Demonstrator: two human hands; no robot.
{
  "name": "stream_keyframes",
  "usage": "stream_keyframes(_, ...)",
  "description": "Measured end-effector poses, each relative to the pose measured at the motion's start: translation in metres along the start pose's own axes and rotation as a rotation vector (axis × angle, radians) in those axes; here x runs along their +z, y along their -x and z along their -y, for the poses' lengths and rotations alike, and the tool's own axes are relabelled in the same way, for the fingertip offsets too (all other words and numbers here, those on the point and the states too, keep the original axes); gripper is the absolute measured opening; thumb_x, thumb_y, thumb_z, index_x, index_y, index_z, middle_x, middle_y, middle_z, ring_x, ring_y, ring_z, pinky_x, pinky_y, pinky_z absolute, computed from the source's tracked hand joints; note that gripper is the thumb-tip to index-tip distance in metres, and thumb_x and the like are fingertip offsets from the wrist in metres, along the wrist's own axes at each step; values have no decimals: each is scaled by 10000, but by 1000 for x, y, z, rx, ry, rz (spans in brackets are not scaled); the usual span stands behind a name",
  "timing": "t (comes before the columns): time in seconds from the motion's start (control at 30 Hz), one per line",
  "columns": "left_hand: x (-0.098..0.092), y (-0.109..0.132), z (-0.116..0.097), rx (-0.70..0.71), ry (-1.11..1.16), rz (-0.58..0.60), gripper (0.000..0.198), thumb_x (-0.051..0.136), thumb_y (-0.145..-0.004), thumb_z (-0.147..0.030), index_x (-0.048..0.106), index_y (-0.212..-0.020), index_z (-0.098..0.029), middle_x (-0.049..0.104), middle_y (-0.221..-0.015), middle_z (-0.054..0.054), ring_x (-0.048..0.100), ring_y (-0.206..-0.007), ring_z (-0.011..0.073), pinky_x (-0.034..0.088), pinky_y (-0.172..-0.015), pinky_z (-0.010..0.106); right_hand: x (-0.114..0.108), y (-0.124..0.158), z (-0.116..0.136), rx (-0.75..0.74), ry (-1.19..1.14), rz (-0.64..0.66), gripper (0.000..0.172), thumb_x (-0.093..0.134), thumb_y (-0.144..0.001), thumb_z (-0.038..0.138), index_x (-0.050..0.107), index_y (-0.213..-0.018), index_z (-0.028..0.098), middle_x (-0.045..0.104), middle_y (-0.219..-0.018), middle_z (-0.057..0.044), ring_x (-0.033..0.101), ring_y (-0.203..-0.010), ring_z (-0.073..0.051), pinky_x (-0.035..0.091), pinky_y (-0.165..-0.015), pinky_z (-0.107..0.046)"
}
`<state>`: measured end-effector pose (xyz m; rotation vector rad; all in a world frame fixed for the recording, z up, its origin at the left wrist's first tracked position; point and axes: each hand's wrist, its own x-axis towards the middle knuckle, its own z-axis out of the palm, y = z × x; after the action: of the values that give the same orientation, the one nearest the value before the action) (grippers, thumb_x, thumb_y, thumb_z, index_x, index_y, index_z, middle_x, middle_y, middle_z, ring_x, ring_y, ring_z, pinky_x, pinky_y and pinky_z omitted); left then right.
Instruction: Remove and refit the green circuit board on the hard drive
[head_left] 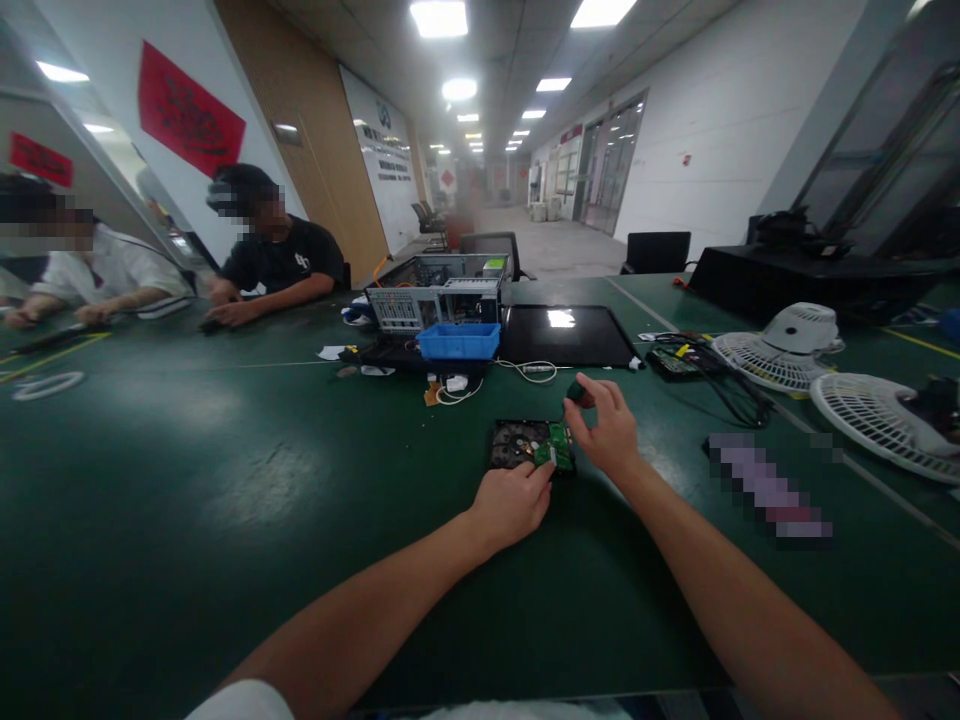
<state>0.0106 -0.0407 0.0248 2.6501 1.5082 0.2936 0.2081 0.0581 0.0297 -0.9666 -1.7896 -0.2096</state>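
Note:
A hard drive [514,440] lies on the green table with its underside up, showing a green circuit board. My left hand [517,500] is at its near edge, fingers closed and pressing on the board side. My right hand [607,425] is raised just over the drive's right side. Thumb and fingers pinch the dark handle of a small screwdriver [576,391], whose thin shaft points down toward the board. Whether its tip touches a screw is too small to tell.
Beyond the drive stand a blue tray [459,342], an open computer case [439,295] and a flat dark screen panel [566,340]. To the right lie cables [739,385], white fan parts [772,350] and a blurred-out slab [769,485]. Two people [277,260] sit at the left.

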Motion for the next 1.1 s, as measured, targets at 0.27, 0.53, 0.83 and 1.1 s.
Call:
stream_keyframes(0.27,2,0,1,0,-18,-4,457,385,-1026,-360,508,-1446,-232,697,-1138,107,704,-934,238,582,-782,350,14,7,-6,60,-77,-51,480,647,-938,362,466,-1356,209,685,-1168,-120,724,-893,-231,625,-804,-424)
stream_keyframes(0.53,2,0,1,5,-1,-12,452,387,-1031,-361,497,-1450,-231,701,-1141,106,712,-926,232,580,-776,348,6,3,-3,-23,-12,-5,452,607,-959,335,490,-1381,220,668,-1075,-105,688,-846,-222,614,-805,-429)
stream_keyframes(0.83,-1,-1,0,-1,7,8,449,396,-1029,-349,494,-1449,-224,696,-1151,108,707,-914,220,578,-752,340,5,0,-5,9,-4,-38,430,619,-953,343,525,-1357,230,642,-1276,-143,707,-903,-223,633,-812,-421)
stream_keyframes(1.1,2,-1,0,14,-10,-18,457,373,-1027,-351,506,-1445,-223,701,-1125,97,706,-907,227,578,-748,343,6,1,-12,4,30,-77,389,644,-944,351,548,-1299,225,668,-1231,-134,708,-970,-247,629,-844,-451)
